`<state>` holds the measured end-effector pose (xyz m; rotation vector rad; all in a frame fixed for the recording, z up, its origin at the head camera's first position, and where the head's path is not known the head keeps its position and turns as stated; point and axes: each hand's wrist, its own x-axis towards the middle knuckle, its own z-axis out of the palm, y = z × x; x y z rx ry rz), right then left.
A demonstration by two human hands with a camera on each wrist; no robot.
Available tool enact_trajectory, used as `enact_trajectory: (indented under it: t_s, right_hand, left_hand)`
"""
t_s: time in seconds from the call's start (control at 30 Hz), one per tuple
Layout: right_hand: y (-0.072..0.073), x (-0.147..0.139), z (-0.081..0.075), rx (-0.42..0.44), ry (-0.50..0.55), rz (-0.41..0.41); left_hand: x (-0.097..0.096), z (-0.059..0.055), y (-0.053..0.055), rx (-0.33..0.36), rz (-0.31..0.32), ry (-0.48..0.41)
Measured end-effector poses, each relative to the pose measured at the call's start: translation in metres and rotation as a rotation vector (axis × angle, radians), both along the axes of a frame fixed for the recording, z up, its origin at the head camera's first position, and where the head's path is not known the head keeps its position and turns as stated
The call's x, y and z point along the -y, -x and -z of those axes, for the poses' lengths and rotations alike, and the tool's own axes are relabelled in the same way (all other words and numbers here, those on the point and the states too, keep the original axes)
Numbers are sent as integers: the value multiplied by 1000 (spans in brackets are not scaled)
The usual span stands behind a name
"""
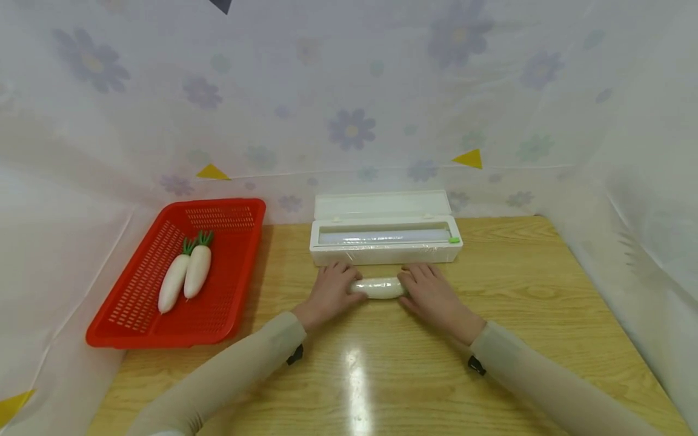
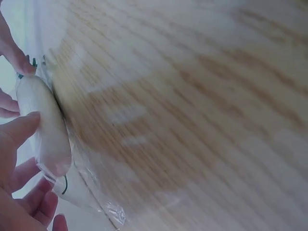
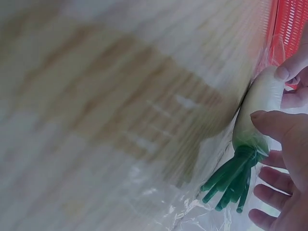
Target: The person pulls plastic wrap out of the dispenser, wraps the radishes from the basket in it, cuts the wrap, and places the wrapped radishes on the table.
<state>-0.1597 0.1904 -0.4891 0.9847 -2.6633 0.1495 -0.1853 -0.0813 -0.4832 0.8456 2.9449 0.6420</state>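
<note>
A white radish (image 1: 380, 288), with clear cling film around it, lies crosswise on the wooden table between my two hands. My left hand (image 1: 331, 292) grips its left end; in the left wrist view the thumb rests on the radish (image 2: 47, 122) and the fingers curl beneath. At the other end my right hand (image 1: 434, 298) holds it, thumb on top. Green stalks (image 3: 234, 177) stick out under the film near the right fingers. Loose film (image 2: 98, 192) spreads past the radish's tip in the left wrist view.
Just behind the hands stands a white cling film box (image 1: 384, 255), lid (image 1: 382, 206) raised, with a film roll (image 1: 387, 236) inside. To the left, a red basket (image 1: 240, 303) holds two white radishes (image 1: 185, 272) with green tops. A flowered curtain (image 1: 351, 72) surrounds the table (image 1: 414, 387).
</note>
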Motion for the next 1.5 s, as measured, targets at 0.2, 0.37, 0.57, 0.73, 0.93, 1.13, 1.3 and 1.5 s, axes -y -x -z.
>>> enact_trajectory:
  t_s: [0.2,0.37,0.57,0.73,0.93,1.13,1.3,1.5]
  right_hand:
    - [2,2,-2,4,-20,21]
    - [4,2,-3,-12,6,13]
    - [9,1,-3,10,27,20]
    - [13,-1,-3,61,49,21]
    - [18,-2,-2,71,50,29]
    - [20,-3,-5,136,68,59]
    - [19,-5,-5,129,77,42]
    - [20,-10,-3,104,107,11]
  left_hand:
    - [-1,0,3,-28,0,21]
    - [0,1,4,-41,9,23]
    - [2,0,8,-9,-29,-71]
    - [3,-1,10,-12,-45,-50]
    - [3,-1,12,3,-47,-13]
    - [3,-1,13,18,-47,-20]
    - [4,1,11,7,-38,-11]
    - [5,4,9,-14,-30,-8]
